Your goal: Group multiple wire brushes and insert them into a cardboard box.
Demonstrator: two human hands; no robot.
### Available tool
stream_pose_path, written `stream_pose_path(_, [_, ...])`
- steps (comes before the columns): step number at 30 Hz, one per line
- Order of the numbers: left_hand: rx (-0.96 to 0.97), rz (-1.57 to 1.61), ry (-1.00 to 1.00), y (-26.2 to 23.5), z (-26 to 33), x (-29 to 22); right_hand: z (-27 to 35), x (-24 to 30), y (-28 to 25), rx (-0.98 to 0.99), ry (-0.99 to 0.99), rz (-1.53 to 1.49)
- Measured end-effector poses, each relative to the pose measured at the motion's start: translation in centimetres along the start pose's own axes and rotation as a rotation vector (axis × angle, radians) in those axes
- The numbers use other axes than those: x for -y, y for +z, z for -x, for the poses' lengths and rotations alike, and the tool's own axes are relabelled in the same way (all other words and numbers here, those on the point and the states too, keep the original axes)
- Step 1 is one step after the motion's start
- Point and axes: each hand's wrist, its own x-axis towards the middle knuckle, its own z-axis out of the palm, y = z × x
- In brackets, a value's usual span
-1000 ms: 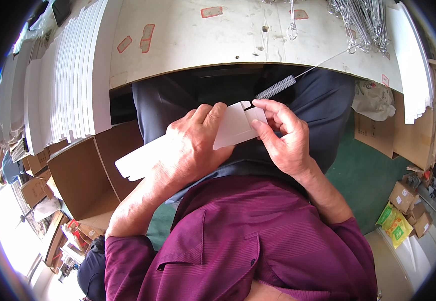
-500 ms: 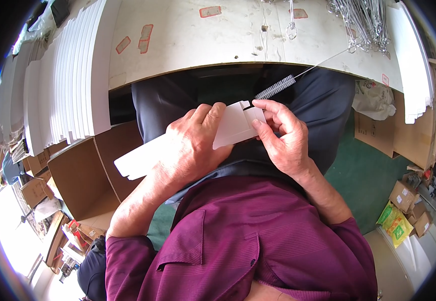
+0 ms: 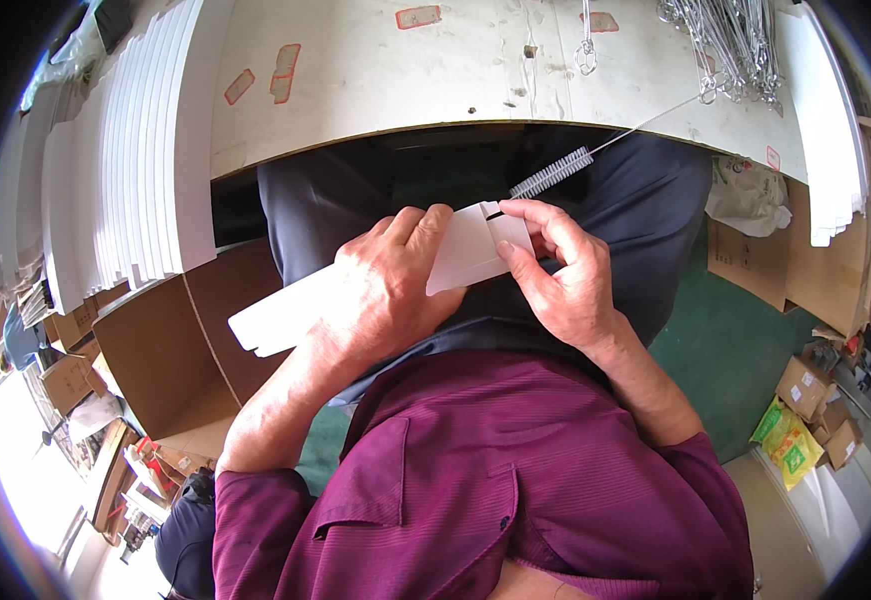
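A long, narrow white cardboard box lies slantwise over my lap, its right end higher than its left. My left hand is wrapped across its middle, with the thumb along the lower edge. At the right end, my right hand pinches the end flap between thumb and fingers; a dark slit shows beside the flap. Just beyond the right fingers, a bristle brush with a thin wire handle juts over the table edge.
Ahead is a worn white table. Several wire-handled brushes lie at its far right. White flat cartons stand in a row at left, more white cartons at right. An open brown cardboard box sits below left.
My right thumb and fingers have shifted slightly left and up at the box's end flap. My left hand keeps its hold, almost unmoved. The view has tilted a little.
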Motion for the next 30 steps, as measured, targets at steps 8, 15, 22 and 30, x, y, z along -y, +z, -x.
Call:
stream_pose_path(8, [-0.083,-0.007,0.001,0.51,-0.20,0.20,-0.13,-0.26,0.21,0.018,0.009,0.012])
stream_pose_path(15, [0.008,0.007,-0.023,0.25,0.08,0.22,-0.05,-0.36,0.18,0.019,-0.009,0.037])
stream_pose_path(22, [0.011,0.003,-0.019,0.33,0.04,0.17,0.01,-0.22,0.15,0.024,0.020,0.019])
stream_pose_path(30, [0.011,-0.006,-0.018,0.38,0.01,0.13,0.03,-0.26,0.19,0.012,0.020,0.010])
